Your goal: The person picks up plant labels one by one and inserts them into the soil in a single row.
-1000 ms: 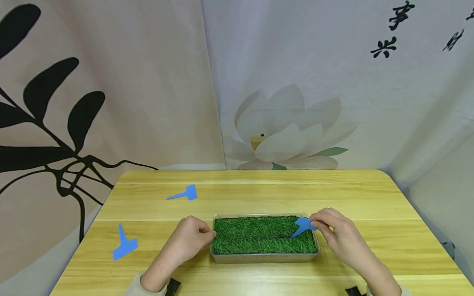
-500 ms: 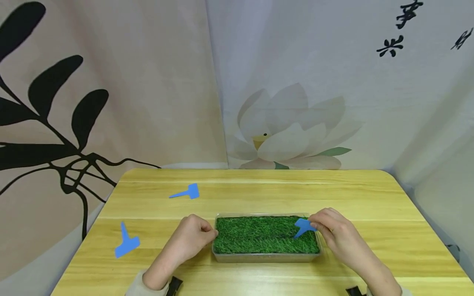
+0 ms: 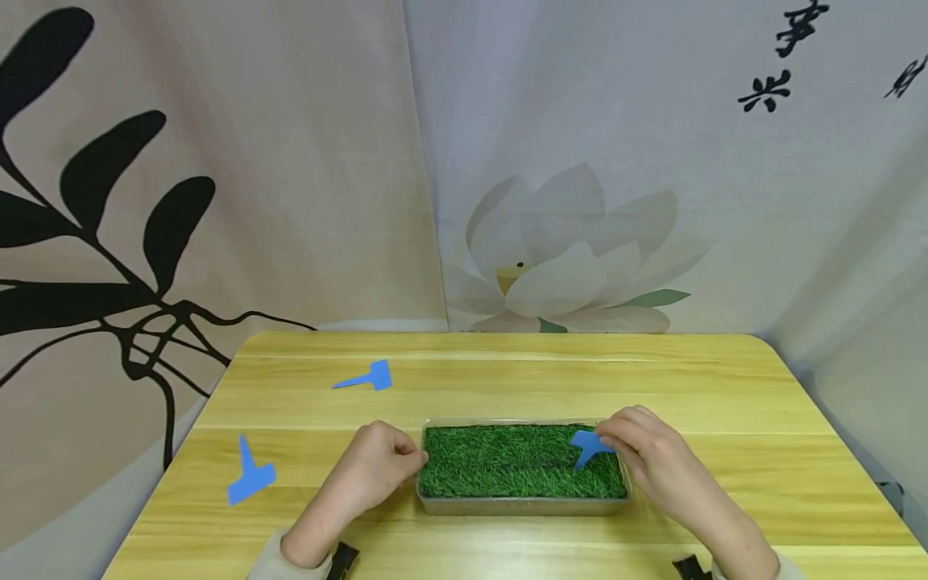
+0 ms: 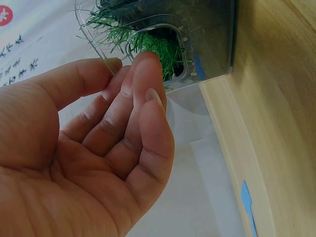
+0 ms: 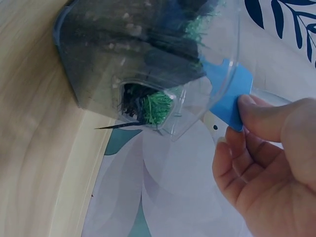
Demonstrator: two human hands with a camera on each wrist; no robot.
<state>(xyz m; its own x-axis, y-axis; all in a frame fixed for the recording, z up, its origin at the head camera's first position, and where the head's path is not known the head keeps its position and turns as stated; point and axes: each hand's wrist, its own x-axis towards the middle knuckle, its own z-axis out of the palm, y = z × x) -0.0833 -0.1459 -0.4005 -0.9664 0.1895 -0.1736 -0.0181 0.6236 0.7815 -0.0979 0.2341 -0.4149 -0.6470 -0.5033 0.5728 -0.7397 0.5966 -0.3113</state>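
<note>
Right hand [image 3: 648, 447] and the blue tag [image 3: 589, 443] it's pinching have slid a touch to the left compared with half a second ago, while the left hand [image 3: 377, 459] looks pretty much parked; that tag is over the right end of the grass mat [image 3: 500, 463], wide head up at the fingers and stem slanting down-left, back toward the person, so its long axis runs on a diagonal across the mat; can't really tell if the tip is touching the grass or in it; thumb and fingers have the tag by a corner of the head, seen best from the right wrist; left hand's thumb and fingers are pinching the left end of the clear container [image 3: 522, 507] at the rim; container sits on the wooden desk [image 3: 529, 379], mat inside, long side running left to right; two more tags lie flat off to the left, a far tag [image 3: 379, 375] with its stem pointing left and a near tag [image 3: 251, 482] with its stem pointing away from the person; behind it all hangs a pale cloth [image 3: 326, 161] with a lotus print [image 3: 565, 274].
</note>
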